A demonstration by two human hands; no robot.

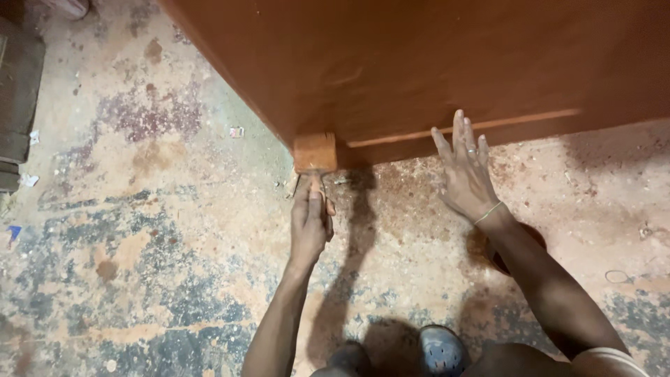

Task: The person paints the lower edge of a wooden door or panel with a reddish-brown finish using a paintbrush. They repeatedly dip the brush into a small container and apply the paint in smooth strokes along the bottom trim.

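My left hand (308,225) grips the handle of a wide paintbrush (315,155), whose reddish-brown bristles press against the lower corner of a big brown-painted wooden panel (433,63). My right hand (466,167) lies flat with fingers spread against the panel's bottom edge, just right of the brush; it has a ring on one finger and a thin green band on the wrist. A lighter stripe runs along the panel's lower part beside this hand.
A stained, paint-flecked concrete floor (139,244) spreads to the left and below. My feet in dark shoes (440,349) are at the bottom. A dark round object (539,239) lies partly hidden under my right forearm. Dark items (17,91) sit at the far left edge.
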